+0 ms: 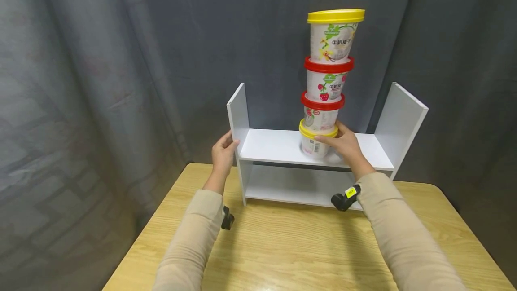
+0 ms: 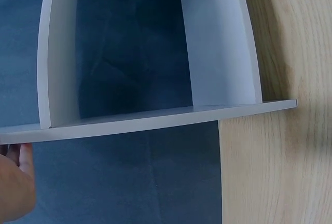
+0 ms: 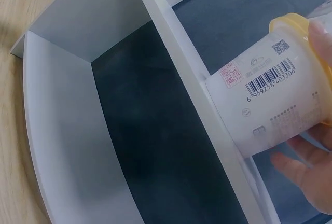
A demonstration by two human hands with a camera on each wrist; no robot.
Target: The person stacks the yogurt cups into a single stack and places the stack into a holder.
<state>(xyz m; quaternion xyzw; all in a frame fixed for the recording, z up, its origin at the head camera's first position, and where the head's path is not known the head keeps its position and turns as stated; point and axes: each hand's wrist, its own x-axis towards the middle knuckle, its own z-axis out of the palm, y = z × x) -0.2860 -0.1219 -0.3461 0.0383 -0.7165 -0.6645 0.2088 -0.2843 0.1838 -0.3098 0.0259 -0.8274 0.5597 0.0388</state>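
Observation:
A white two-tier shelf (image 1: 278, 194) stands on the wooden table. On its upper board rises a column of lidded tubs, leaning slightly right toward the top. The lowest tub (image 1: 313, 145) is white with a yellow lid and a barcode. My right hand (image 1: 345, 144) grips it near the lid, thumb in front and fingers round the far side. Above it come two red-lidded tubs, the lower (image 1: 321, 118) and the upper (image 1: 326, 85), then a yellow-lidded tub (image 1: 334, 41) on top. My left hand (image 1: 223, 152) holds the left side panel (image 1: 238, 107) by its outer edge.
The right side panel (image 1: 401, 122) rises beyond my right hand. Below the tubs runs the lower board (image 3: 67, 130) of the shelf. A grey curtain (image 1: 194, 57) hangs behind the table (image 1: 282, 246). Black wrist cameras hang under both cuffs.

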